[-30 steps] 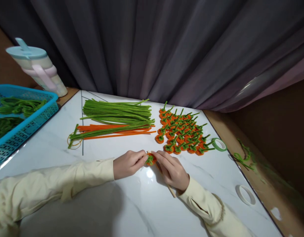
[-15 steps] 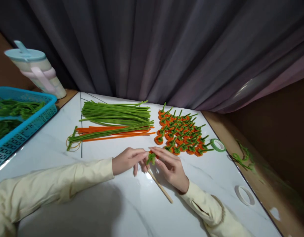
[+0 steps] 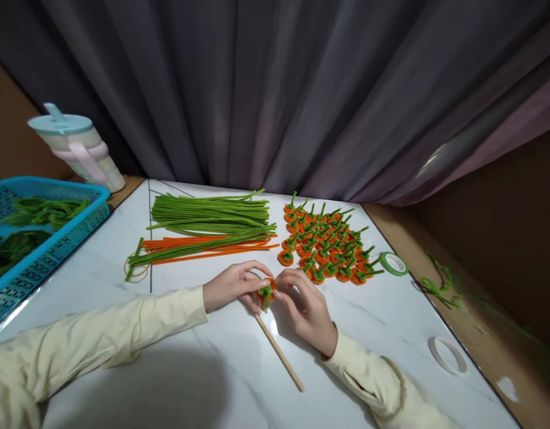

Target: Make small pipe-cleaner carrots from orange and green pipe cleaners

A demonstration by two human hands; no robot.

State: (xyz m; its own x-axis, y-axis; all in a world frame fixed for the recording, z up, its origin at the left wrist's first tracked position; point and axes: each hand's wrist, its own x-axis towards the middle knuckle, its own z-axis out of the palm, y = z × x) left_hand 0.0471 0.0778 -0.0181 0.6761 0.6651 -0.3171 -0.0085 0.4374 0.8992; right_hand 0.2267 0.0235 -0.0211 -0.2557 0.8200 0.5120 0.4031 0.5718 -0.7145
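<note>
Between my two hands is a small pipe-cleaner fruit (image 3: 266,291), orange with a green leafy top and stem. My left hand (image 3: 232,287) pinches it from the left. The bent fingers and thumb of my right hand (image 3: 308,307) close on its right edge. A thin wooden stick (image 3: 280,353) slants down from under my left fingertips; I cannot tell whether they grip its upper end. Beyond my right hand lie several finished pipe-cleaner fruits (image 3: 322,241) in rows, stems pointing up and right. Green pipe cleaners (image 3: 210,211) lie in a bundle farther off, with orange pipe cleaners (image 3: 212,249) in front.
A blue basket (image 3: 84,229) with green pieces stands at the left, a lidded tumbler (image 3: 84,149) behind it. To the right are green tape (image 3: 393,264), a white tape roll (image 3: 447,356) and green scraps (image 3: 438,286). A dark curtain (image 3: 257,89) hangs behind the white tabletop (image 3: 167,381).
The pipe-cleaner fruit has shifted slightly left and down and turned, showing more of its orange side. My right fingers have bent more. The view has tilted a little.
</note>
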